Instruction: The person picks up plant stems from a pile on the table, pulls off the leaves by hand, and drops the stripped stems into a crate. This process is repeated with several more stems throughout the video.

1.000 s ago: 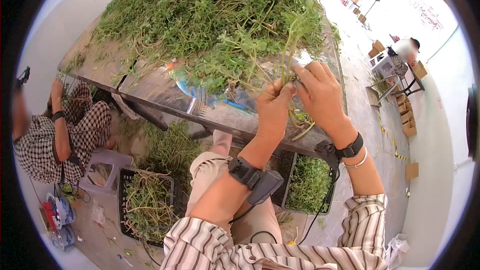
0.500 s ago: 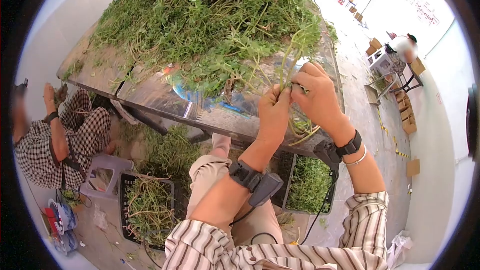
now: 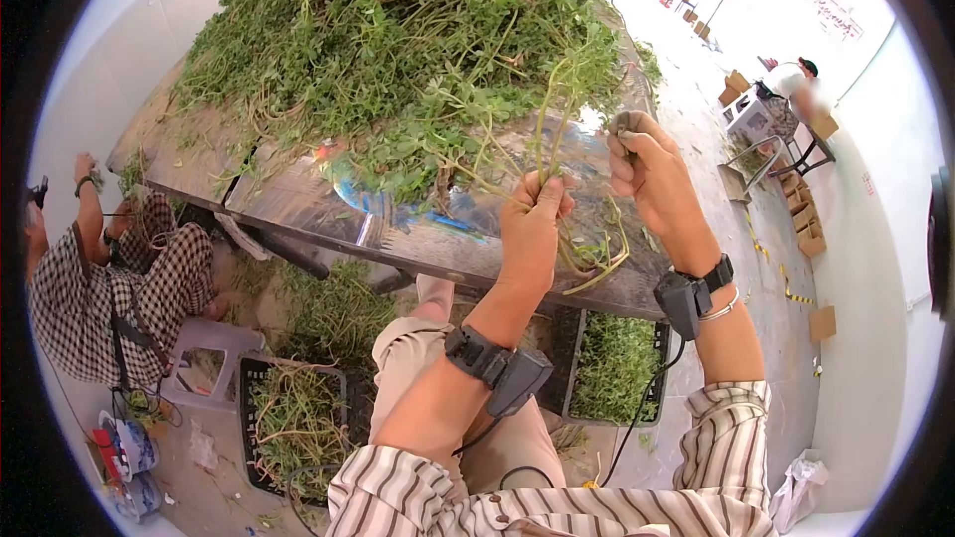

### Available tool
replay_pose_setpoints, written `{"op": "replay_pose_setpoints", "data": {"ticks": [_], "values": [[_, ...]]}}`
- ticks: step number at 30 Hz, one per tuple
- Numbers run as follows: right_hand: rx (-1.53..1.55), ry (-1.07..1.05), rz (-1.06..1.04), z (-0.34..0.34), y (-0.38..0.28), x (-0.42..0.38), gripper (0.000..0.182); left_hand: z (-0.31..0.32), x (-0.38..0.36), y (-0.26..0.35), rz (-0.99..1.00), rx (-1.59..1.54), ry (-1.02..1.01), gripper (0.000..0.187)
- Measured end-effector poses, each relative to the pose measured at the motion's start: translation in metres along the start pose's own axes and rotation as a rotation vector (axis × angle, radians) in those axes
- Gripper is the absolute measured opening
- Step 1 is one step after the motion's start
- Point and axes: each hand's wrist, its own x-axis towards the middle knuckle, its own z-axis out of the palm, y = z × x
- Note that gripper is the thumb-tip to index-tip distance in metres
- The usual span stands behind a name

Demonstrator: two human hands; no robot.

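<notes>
My left hand (image 3: 530,224) is closed around a few long, leafy green stems (image 3: 542,129). Their tops fan out over the near edge of the pile, and the bare pale ends hang below the fist. Up and to the right, clear of those stems, my right hand (image 3: 647,169) has its fingers curled together. Whatever they pinch, if anything, is too small to make out. Both hands are above the front right part of a worn wooden table (image 3: 298,204). A large heap of the same greens (image 3: 398,50) covers most of that table.
Below the table stand a black crate of leafy tips (image 3: 617,368) and another crate of stems (image 3: 298,418). Loose greens (image 3: 338,308) lie on the floor. A person in checked clothes (image 3: 119,288) sits at the left by a plastic stool (image 3: 204,363). Another person (image 3: 791,89) sits far right near cardboard boxes (image 3: 801,214).
My right hand has come away from my left, moving up and to the right. The left hand keeps the stems and has shifted slightly left. The person at the left has moved their arms.
</notes>
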Motion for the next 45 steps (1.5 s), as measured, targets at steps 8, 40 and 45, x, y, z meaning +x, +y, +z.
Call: {"op": "replay_pose_setpoints", "data": {"ticks": [8,40,45], "values": [[-0.932,0.199,-0.644,0.022,-0.033,0.002,0.022,0.004,-0.002,0.001,-0.031,0.004,0.027,0.016],[-1.012,0.032,-0.464,0.011,-0.056,0.038,0.022,0.009,-0.003,0.001,-0.054,-0.119,-0.01,0.017],[-1.326,0.192,-0.833,0.006,-0.051,0.043,0.023,0.011,-0.003,0.002,-0.058,-0.054,-0.021,0.018]]}}
